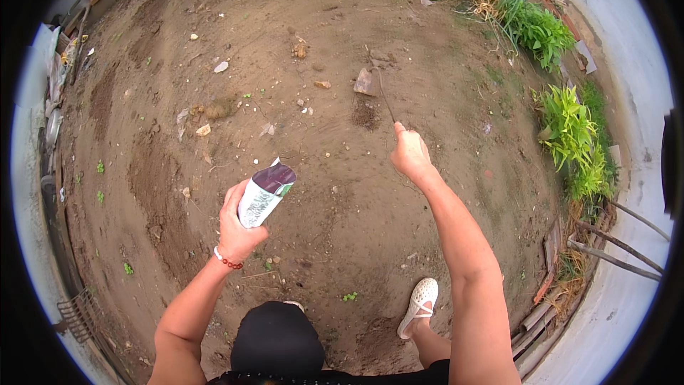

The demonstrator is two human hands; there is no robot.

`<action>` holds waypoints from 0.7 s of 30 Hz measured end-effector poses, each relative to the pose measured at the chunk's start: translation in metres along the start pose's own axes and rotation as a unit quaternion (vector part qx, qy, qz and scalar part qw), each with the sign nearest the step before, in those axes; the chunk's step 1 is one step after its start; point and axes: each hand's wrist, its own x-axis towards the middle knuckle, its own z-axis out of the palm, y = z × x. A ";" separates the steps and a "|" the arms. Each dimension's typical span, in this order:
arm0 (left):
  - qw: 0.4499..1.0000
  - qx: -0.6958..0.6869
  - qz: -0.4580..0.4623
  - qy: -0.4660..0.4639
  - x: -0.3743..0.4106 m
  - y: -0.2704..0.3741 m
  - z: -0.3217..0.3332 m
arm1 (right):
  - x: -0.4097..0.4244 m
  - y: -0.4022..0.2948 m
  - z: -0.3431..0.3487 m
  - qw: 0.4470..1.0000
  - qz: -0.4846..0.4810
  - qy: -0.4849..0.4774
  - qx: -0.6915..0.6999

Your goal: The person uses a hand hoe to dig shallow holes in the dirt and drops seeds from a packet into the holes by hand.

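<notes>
My left hand (239, 224) is wrapped round an opened packet (262, 204), white and green with printing on its side. Its cut mouth points up and away from me, showing a dark purple inner face; the contents cannot be seen. Out ahead on the right, my right hand (411, 152) grips the end of a thin, dark handle. This seems to be a small hand hoe (363, 82), with a flat soil-coloured blade at or just above the ground. Just on the near side of the blade lies a dark patch of disturbed soil (366, 114).
Bare earth (331, 214) spreads around me, dotted with stones and small weeds. Leafy plants (569, 133) and several sticks (614, 254) line the pale wall (636, 192) at right. A metal rake head (80, 314) leans at the lower left. My white shoe (420, 305) stands below.
</notes>
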 end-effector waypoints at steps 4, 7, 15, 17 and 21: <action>0.998 -0.006 -0.045 0.032 -0.032 -0.021 -0.017 | 0.001 0.009 0.027 0.994 -0.063 -0.051 -0.072; 0.995 0.014 -0.089 0.049 -0.048 -0.038 -0.023 | -0.028 0.025 0.031 0.986 -0.091 -0.077 -0.113; 0.995 0.009 -0.091 0.050 -0.061 -0.055 -0.014 | -0.067 0.037 0.017 0.977 -0.100 -0.119 -0.148; 0.996 0.001 -0.079 0.048 -0.058 -0.060 -0.018 | -0.069 0.034 0.014 0.976 -0.106 -0.123 -0.147; 0.996 0.005 -0.085 0.040 -0.041 -0.041 -0.011 | -0.075 0.052 -0.001 0.975 -0.122 -0.129 -0.132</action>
